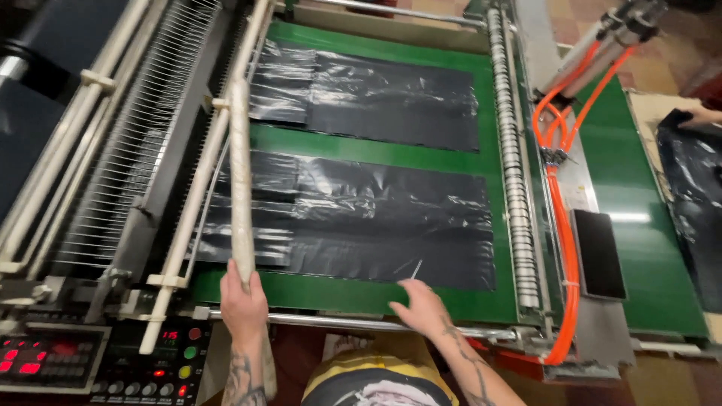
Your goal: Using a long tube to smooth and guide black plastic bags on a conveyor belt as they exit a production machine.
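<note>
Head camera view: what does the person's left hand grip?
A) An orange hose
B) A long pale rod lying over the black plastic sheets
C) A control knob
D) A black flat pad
B: the left hand wraps the near end of the long pale rod, which runs up over the black plastic sheets on the green belt.

Co-worker's hand (703,115) cut off at right edge, only fingers show. Black film pile (696,203) runs out of frame too. Near black sheet (353,222) partly hidden under pale roller bar (241,180) (far end blurred). Control panel (98,361) digits too small, bottom cropped.
</note>
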